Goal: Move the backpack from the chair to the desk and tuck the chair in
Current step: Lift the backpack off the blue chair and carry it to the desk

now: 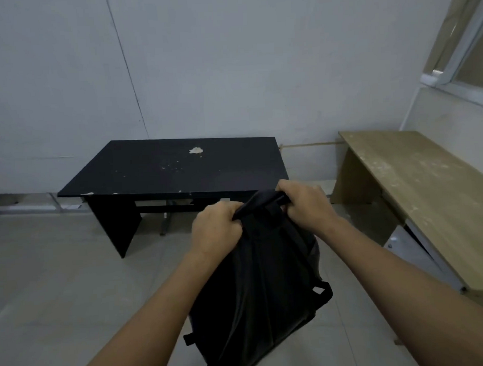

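A black backpack [263, 287] hangs in the air in front of me, over the floor and short of the desk. My left hand [218, 228] grips its top on the left and my right hand [305, 203] grips the top handle on the right. Its straps dangle at the bottom. The black desk [151, 170] stands ahead against the wall, its top bare apart from chipped white spots. Thin metal legs [164, 222] show under the desk; whether they belong to the chair I cannot tell. No chair seat is in view.
A light wooden desk [417, 180] stands along the right wall under a window [467, 62]. A pale tiled floor [59, 273] spreads to the left. A grey wall rises behind the black desk.
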{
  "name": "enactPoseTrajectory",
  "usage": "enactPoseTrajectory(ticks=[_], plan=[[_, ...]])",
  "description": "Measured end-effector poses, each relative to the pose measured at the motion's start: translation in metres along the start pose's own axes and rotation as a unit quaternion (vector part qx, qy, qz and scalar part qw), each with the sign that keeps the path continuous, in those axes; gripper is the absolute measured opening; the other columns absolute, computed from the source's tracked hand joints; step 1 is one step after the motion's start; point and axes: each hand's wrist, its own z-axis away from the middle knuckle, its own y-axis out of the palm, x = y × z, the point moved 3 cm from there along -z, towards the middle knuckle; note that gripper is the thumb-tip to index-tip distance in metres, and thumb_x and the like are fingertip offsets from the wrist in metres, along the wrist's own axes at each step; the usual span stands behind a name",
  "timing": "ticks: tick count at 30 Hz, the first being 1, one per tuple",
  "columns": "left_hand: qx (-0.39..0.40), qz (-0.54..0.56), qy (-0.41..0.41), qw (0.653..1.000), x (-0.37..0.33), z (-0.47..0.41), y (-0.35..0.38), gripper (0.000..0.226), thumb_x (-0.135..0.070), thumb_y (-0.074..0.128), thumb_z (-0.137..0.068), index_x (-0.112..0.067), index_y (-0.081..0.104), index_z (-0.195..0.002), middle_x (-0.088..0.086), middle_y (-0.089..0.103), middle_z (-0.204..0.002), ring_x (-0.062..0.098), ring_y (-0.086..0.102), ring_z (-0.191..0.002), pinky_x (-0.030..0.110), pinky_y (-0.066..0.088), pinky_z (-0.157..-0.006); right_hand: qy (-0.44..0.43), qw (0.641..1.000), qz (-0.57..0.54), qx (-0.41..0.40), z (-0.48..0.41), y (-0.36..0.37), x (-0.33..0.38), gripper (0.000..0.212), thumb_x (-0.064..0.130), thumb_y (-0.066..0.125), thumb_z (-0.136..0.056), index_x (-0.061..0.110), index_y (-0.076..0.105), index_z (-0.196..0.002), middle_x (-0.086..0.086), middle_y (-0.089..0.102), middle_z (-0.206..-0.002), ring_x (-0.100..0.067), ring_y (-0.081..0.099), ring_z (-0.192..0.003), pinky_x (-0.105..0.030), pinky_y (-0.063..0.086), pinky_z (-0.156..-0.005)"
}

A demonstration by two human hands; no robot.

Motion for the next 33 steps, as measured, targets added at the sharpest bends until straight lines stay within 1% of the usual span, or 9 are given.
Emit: enactPoseTrajectory(ticks=[3,5,8,10,16,18,22,25,33], plan=[[-0.001,0.017,0.007,1.0,0.006,-0.071,0.006,0.032,-0.018,0.057,-0.076,-0.037,0.072,-0.096,-0.012,0.071,-0.072,0.014,0.066,-0.07,0.034,0.056,-0.064,-0.001,1.0,0.017,-0.007,-0.064,-0.002,-0.028,0.015,0.012,0.058,-0.077,0.024,0.052,-0.083,0.007,0.052,-0.071,-0.029,0.058,-0.07,-0.036,0.035,-0.061],[-0.001,0.023,0.022,0.999,0.007,-0.12,0.008,0.034,-0.015,0.059,-0.077,-0.039,0.072,-0.098,-0.012,0.073,-0.078,0.016,0.067,-0.074,0.038,0.057,-0.067,0.002,1.0,0.021,-0.022,-0.105,-0.007,-0.047,0.015,0.012,0.061,-0.076,0.022,0.055,-0.085,0.003,0.058,-0.074,-0.032,0.06,-0.072,-0.036,0.036,-0.062],[-0.017,0.016,0.033,0.999,0.009,-0.185,0.01,0.04,-0.014,0.06,-0.078,-0.044,0.07,-0.102,-0.015,0.074,-0.083,0.014,0.068,-0.078,0.036,0.056,-0.069,0.007,0.998,0.021,-0.054,-0.16,-0.013,-0.07,0.017,0.014,0.064,-0.074,0.022,0.056,-0.087,0.004,0.06,-0.077,-0.033,0.061,-0.077,-0.036,0.035,-0.065],[-0.036,0.017,0.041,0.998,0.011,-0.228,0.014,0.041,-0.013,0.06,-0.077,-0.045,0.07,-0.1,-0.013,0.074,-0.086,0.016,0.068,-0.078,0.031,0.052,-0.064,0.006,0.997,0.019,-0.068,-0.199,-0.012,-0.088,0.017,0.016,0.065,-0.074,0.023,0.055,-0.085,0.007,0.057,-0.075,-0.03,0.06,-0.076,-0.035,0.036,-0.065],[-0.074,0.007,0.039,0.996,0.017,-0.363,0.031,0.044,-0.012,0.055,-0.073,-0.044,0.071,-0.098,-0.016,0.068,-0.065,0.006,0.057,-0.058,0.021,0.042,-0.051,-0.029,0.994,0.002,-0.104,-0.34,-0.006,-0.149,0.017,0.011,0.059,-0.075,0.025,0.052,-0.082,0.012,0.053,-0.074,-0.016,0.047,-0.065,-0.036,0.037,-0.07],[-0.092,-0.001,0.016,0.996,0.022,-0.41,0.04,0.041,-0.012,0.055,-0.072,-0.043,0.071,-0.093,-0.012,0.066,-0.06,0.006,0.057,-0.054,0.023,0.043,-0.049,-0.047,0.993,-0.001,-0.107,-0.397,-0.003,-0.17,0.017,0.011,0.057,-0.073,0.026,0.051,-0.08,0.013,0.053,-0.071,-0.016,0.046,-0.063,-0.035,0.036,-0.069],[-0.112,-0.015,-0.03,0.993,0.029,-0.485,0.051,0.016,-0.023,0.057,-0.075,-0.032,0.069,-0.078,-0.005,0.06,-0.052,0.014,0.056,-0.049,0.03,0.047,-0.047,-0.112,0.989,0.018,-0.094,-0.498,-0.004,-0.194,0.021,0.01,0.054,-0.066,0.029,0.049,-0.074,0.014,0.047,-0.058,-0.016,0.044,-0.058,-0.034,0.038,-0.065],[-0.139,-0.016,-0.063,0.988,0.041,-0.546,0.06,0.007,-0.025,0.059,-0.074,-0.025,0.064,-0.069,-0.002,0.055,-0.048,0.016,0.054,-0.048,0.028,0.042,-0.044,-0.166,0.981,0.045,-0.085,-0.585,0.006,-0.205,0.02,0.008,0.051,-0.064,0.025,0.054,-0.074,0.012,0.047,-0.056,-0.019,0.044,-0.054,-0.03,0.028,-0.061],[-0.14,0.019,-0.094,0.985,0.101,-0.684,0.095,0.019,-0.022,0.06,-0.078,-0.015,0.053,-0.061,-0.003,0.042,-0.044,0.019,0.044,-0.044,0.028,0.029,-0.044,-0.196,0.973,0.109,-0.046,-0.751,0.064,-0.223,0.029,-0.001,0.045,-0.062,0.026,0.051,-0.071,0.01,0.041,-0.05,-0.022,0.044,-0.054,-0.03,0.025,-0.062]])
